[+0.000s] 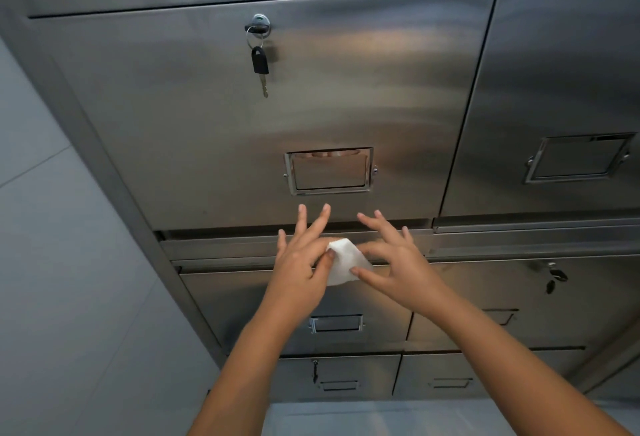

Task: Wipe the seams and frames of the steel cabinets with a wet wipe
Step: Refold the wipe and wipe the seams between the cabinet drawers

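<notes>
Just below the label holder [329, 171], the wet wipe [346, 260] sits bunched btwn both hands, in front of the horizontal seam [221, 248]. Left hand [301, 262] pinches it thumb-to-finger, right hand [398, 259] likewise; other fingers splayed. Risk, imo: if left bunched it'll skim the seam w/o reaching in, or slip from such light pinches.

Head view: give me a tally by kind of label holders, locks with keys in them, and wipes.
label holders: 6
keyed locks: 3
wet wipe: 1
total: 10
</notes>
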### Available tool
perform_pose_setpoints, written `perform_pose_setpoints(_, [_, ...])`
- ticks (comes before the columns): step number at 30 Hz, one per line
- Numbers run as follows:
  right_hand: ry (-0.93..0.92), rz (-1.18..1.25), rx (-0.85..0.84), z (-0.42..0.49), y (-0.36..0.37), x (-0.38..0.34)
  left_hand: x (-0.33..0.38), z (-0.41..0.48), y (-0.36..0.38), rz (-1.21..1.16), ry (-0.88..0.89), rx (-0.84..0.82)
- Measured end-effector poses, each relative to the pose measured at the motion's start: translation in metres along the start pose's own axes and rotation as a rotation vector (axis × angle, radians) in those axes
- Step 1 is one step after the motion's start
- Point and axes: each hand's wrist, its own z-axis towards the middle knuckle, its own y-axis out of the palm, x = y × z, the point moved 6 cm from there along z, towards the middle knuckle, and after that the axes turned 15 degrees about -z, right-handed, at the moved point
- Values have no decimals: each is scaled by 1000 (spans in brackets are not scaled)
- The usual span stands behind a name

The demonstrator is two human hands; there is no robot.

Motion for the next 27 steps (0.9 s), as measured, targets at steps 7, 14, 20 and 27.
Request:
perform_pose_setpoints(7, [85,362,-106,-5,3,-2,-12,-4,-16,142,-140,72])
perform_pose_setpoints(14, [119,563,-92,-9,4,-6,-1,-20,-7,70,-58,26])
perform_pose_setpoints(20, [22,627,-137,-12,-1,-12,1,-26,3,10,-97,-123])
perform_pose_setpoints(27, [-45,808,-240,-16,-9,-30,8,-30,6,-211,-168,-190])
